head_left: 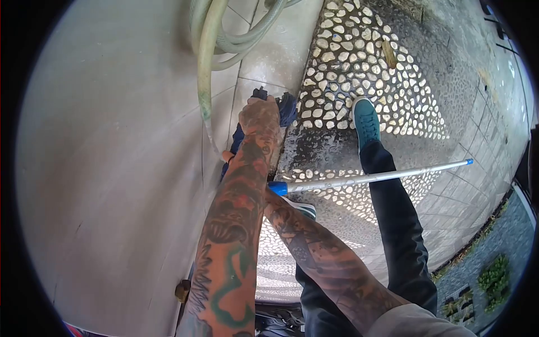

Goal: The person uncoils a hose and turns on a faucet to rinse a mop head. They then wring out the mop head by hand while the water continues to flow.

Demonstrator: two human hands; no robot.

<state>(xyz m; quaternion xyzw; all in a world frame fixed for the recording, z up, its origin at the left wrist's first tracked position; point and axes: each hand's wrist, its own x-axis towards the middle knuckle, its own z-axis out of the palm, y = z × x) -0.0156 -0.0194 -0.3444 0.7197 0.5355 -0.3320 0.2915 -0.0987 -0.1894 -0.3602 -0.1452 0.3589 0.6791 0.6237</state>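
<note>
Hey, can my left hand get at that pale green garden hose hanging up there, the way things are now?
Probably yes. The left hand presses a dark blue cloth to the pale grey tiled wall, and the pale green garden hose hangs just beside it with nothing between; it would have to let go of the cloth first.

Left arm stretches forward and down, forearm tattooed, left hand (260, 117) fisted, knuckles up, fingers clenched tight on something dark. Right arm comes in from lower right, also tattooed, crossing under the left forearm; right hand (271, 197) mostly hidden behind the left arm, grip not visible. One leg in dark trousers steps ahead, teal shoe (365, 120) planted flat.
</note>
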